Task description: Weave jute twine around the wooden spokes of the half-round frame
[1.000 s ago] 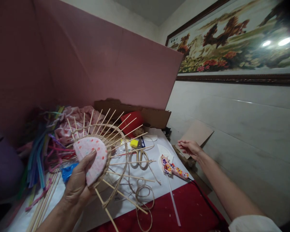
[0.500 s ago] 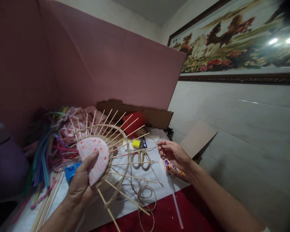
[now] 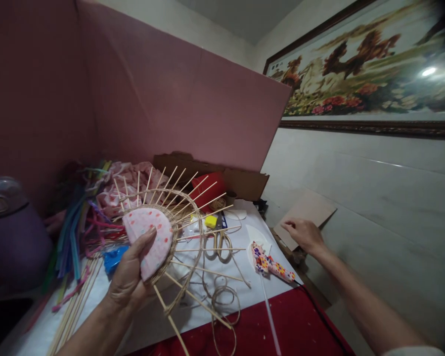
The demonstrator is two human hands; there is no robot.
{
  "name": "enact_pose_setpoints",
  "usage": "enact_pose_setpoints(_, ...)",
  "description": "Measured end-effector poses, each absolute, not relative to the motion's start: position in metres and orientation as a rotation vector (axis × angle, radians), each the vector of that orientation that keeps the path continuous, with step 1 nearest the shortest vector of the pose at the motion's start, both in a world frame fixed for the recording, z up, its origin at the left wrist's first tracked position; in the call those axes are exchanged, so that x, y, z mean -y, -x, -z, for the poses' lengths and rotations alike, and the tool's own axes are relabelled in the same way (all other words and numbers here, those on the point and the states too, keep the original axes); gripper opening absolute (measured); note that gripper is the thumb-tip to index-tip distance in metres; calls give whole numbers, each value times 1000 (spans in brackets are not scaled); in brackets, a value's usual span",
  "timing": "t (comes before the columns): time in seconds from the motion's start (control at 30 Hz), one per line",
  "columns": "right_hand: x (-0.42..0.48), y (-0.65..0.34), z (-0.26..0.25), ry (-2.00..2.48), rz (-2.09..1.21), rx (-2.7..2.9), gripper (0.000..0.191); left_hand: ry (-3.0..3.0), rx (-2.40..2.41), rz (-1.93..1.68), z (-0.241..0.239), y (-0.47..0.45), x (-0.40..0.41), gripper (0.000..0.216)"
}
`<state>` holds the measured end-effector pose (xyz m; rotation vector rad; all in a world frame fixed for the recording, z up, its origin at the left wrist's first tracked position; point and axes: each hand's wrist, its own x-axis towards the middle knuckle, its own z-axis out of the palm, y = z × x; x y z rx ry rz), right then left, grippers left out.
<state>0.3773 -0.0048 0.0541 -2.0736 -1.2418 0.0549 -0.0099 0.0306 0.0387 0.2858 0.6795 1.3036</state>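
Note:
My left hand (image 3: pixel 131 277) grips a half-round twine weaving (image 3: pixel 199 232), its thumb flat on the pink polka-dot fabric half-circle (image 3: pixel 156 244). Thin wooden sticks fan out from the fabric's curved edge, with braided twine running across them in an arc. Off to the right, above the table's edge, my right hand (image 3: pixel 306 235) is raised with its fingers curled in; whatever they might hold is hidden. Below and left of it lies a flower-patterned glue gun (image 3: pixel 269 264) with a clear glue stick (image 3: pixel 270 311) in it. Loose twine (image 3: pixel 225 299) trails beneath the weaving.
Gold-handled scissors (image 3: pixel 218 244) and a yellow block (image 3: pixel 210 221) lie behind the sticks. Coloured strips (image 3: pixel 68 242), crumpled pink fabric (image 3: pixel 122 183) and a blue packet (image 3: pixel 114 259) crowd the left. A purple bottle (image 3: pixel 17 237) stands there. Cardboard (image 3: pixel 307 217) leans by the right wall.
My right hand has moved right and away from the weaving, uncovering the glue gun. My left hand keeps its hold on the weaving. The view has shifted slightly.

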Motion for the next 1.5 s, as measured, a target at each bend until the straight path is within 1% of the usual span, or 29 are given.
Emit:
enact_pose_setpoints(0.1, -1, -336, -49, 1937, -194, 1345, 22, -269, -673, -1294, -39, 10, -30, 19)
enact_pose_setpoints(0.2, 2, -282, -47, 1446, -637, 1481, 30, -268, -663, -1294, -39, 10, -30, 21)
enact_pose_setpoints(0.3, 14, -231, -38, 1198, -1055, 1551, 34, -264, -665, -1304, -39, 10, -30, 26)
enact_pose_setpoints(0.33, 18, -218, -34, 1137, -1170, 1562, 38, -265, -667, -1303, -39, 10, -30, 27)
enact_pose_setpoints(0.4, 26, -198, -25, 1010, -1269, 1569, 47, -282, -662, -1296, -39, 10, -30, 24)
enact_pose_setpoints(0.47, 31, -186, -16, 922, -1400, 1537, 45, -301, -657, -1302, -38, 10, -30, 21)
enact_pose_setpoints(0.53, 35, -180, -9, 902, -1471, 1419, 36, -306, -653, -1313, -38, 10, -30, 21)
enact_pose_setpoints(0.63, 38, -178, 0, 994, -1403, 1240, 28, -313, -661, -1329, -37, 11, -30, 23)
enact_pose_setpoints(0.8, 41, -192, 5, 1084, -1129, 1190, 26, -316, -666, -1287, -38, 11, -28, 19)
enact_pose_setpoints(0.97, 50, -213, -5, 1194, -981, 1333, 30, -327, -671, -1299, -39, 10, -28, 17)
enact_pose_setpoints(1.07, 58, -221, -16, 1262, -871, 1489, 30, -337, -695, -1318, -38, 10, -29, 20)
enact_pose_setpoints(1.13, 63, -224, -22, 1320, -719, 1592, 27, -338, -698, -1342, -38, 11, -30, 23)
enact_pose_setpoints(1.27, 73, -225, -29, 1351, -145, 1807, 12, -364, -672, -1372, -37, 11, -32, 16)
enact_pose_setpoints(1.33, 78, -223, -30, 1285, 82, 1917, 12, -381, -665, -1385, -37, 10, -31, 14)
enact_pose_setpoints(1.4, 84, -218, -31, 1226, 182, 1994, 15, -399, -662, -1389, -37, 10, -30, 14)
enact_pose_setpoints(1.5, 89, -205, -34, 1178, 182, 2084, 15, -420, -649, -1370, -37, 8, -28, 15)
